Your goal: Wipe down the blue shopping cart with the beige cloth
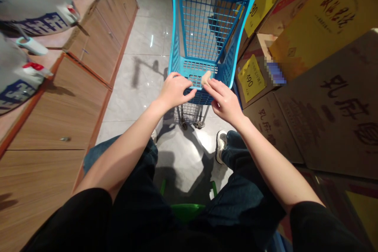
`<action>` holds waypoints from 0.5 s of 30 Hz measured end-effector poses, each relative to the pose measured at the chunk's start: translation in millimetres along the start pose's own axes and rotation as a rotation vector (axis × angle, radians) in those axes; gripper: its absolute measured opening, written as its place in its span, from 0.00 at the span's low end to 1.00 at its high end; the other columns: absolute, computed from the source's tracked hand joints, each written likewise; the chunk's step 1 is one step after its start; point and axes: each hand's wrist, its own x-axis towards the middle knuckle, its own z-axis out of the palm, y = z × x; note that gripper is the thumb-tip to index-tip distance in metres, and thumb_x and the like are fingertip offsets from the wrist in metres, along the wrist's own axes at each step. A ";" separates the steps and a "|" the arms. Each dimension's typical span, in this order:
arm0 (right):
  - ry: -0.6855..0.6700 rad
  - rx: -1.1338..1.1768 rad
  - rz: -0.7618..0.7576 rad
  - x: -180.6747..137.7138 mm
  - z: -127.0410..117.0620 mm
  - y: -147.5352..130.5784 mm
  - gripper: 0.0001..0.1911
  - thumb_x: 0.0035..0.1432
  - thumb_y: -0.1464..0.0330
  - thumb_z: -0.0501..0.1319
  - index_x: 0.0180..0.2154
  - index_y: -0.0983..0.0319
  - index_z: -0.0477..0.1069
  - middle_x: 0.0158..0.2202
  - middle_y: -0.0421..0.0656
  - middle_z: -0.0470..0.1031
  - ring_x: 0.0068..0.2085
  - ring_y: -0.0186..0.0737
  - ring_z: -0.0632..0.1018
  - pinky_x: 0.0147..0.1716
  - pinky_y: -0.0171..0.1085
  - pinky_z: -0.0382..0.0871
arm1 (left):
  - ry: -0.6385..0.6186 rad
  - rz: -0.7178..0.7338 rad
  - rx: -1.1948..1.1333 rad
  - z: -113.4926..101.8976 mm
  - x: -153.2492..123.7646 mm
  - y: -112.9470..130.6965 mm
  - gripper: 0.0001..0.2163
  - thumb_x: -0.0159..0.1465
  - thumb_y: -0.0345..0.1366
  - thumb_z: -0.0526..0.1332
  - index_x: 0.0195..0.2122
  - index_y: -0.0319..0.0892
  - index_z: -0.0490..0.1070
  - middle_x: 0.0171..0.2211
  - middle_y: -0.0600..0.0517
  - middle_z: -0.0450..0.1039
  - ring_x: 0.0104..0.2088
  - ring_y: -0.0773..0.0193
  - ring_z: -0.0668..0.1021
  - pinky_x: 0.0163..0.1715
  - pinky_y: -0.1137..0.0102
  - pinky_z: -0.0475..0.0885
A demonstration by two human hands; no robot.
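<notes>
A small, pale beige lump (206, 78), its kind unclear, shows at the near edge of a blue plastic shopping cart (203, 60). The fingertips of my right hand (226, 101) are closed against this lump. My left hand (176, 91) reaches over the cart's near left rim with curved fingers, the thumb apart from them and nothing visible between. A short gap separates the two hands. Below them the cart's wheels (199, 125) stand on the tiled floor.
Wooden cabinets (88, 47) line the left, with large white-and-blue jars (35, 2) on top. Stacked cardboard boxes (330, 114) rise on the right, some with yellow price signs (251, 78). Part of a green seat (187, 211) shows between my legs.
</notes>
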 end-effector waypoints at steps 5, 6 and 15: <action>0.071 -0.038 0.073 1.2 -15.9 27.6 0.38 0.56 0.81 0.56 0.66 0.58 0.75 0.66 0.49 0.79 0.71 0.52 0.76 0.72 0.58 0.72 | 0.002 -0.020 -0.010 -2.1 1.4 -15.4 0.14 0.68 0.45 0.57 0.33 0.45 0.80 0.39 0.46 0.86 0.43 0.50 0.85 0.60 0.47 0.72; 0.079 -0.038 0.084 0.6 -15.4 28.0 0.38 0.56 0.82 0.56 0.66 0.58 0.75 0.67 0.48 0.79 0.71 0.53 0.75 0.72 0.59 0.71 | 0.004 -0.028 -0.018 -2.2 1.9 -18.2 0.14 0.67 0.45 0.58 0.33 0.45 0.80 0.39 0.46 0.86 0.44 0.50 0.85 0.60 0.47 0.71; -0.006 0.029 0.023 4.5 5.0 5.3 0.41 0.60 0.82 0.54 0.72 0.56 0.68 0.73 0.49 0.72 0.76 0.52 0.68 0.75 0.64 0.64 | 0.035 -0.052 -0.004 2.4 -1.0 -20.1 0.12 0.69 0.44 0.58 0.40 0.46 0.81 0.44 0.45 0.85 0.54 0.46 0.81 0.66 0.40 0.67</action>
